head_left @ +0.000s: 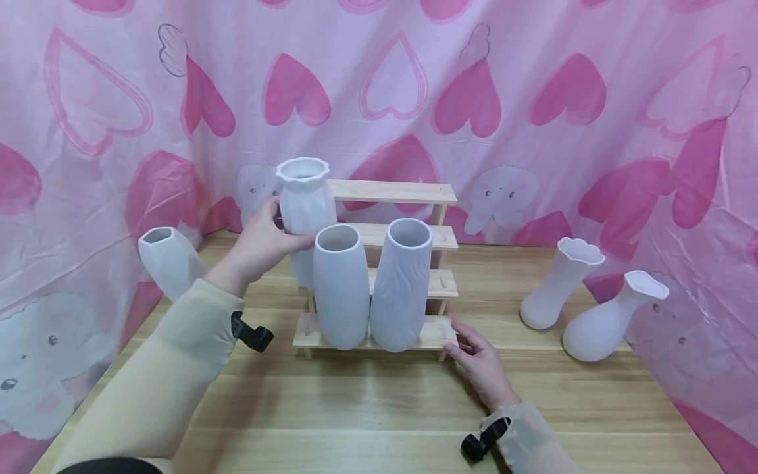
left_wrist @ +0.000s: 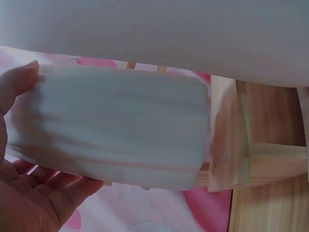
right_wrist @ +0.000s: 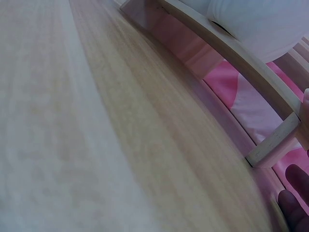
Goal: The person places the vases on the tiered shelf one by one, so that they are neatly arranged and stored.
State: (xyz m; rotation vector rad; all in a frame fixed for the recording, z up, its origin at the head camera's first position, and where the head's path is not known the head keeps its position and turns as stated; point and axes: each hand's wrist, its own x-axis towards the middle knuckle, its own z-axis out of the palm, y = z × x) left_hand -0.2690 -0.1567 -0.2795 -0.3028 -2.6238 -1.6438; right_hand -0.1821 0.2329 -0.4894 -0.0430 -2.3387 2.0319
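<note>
My left hand [head_left: 260, 240] grips a white vase with a scalloped rim [head_left: 304, 197] at the left side of a stepped wooden rack [head_left: 391, 191]. In the left wrist view the thumb and fingers span this ribbed vase [left_wrist: 120, 125], its base close to a wooden tier [left_wrist: 224, 140]. Two more white vases, one smooth [head_left: 340, 289] and one with wavy relief [head_left: 403, 286], stand upright on the lowest tier. My right hand [head_left: 482, 365] holds the right end of that tier, thumb in front. In the right wrist view only its fingertips [right_wrist: 294, 205] show, beside the rack's leg [right_wrist: 273, 140].
An angular-mouthed white vase [head_left: 172, 263] leans at the left, partly behind the left forearm. On the right of the wooden table [head_left: 367, 421] stand a flared vase [head_left: 556, 283] and a round-bellied vase [head_left: 598, 326]. A pink heart-patterned curtain [head_left: 367, 85] encloses the back and sides.
</note>
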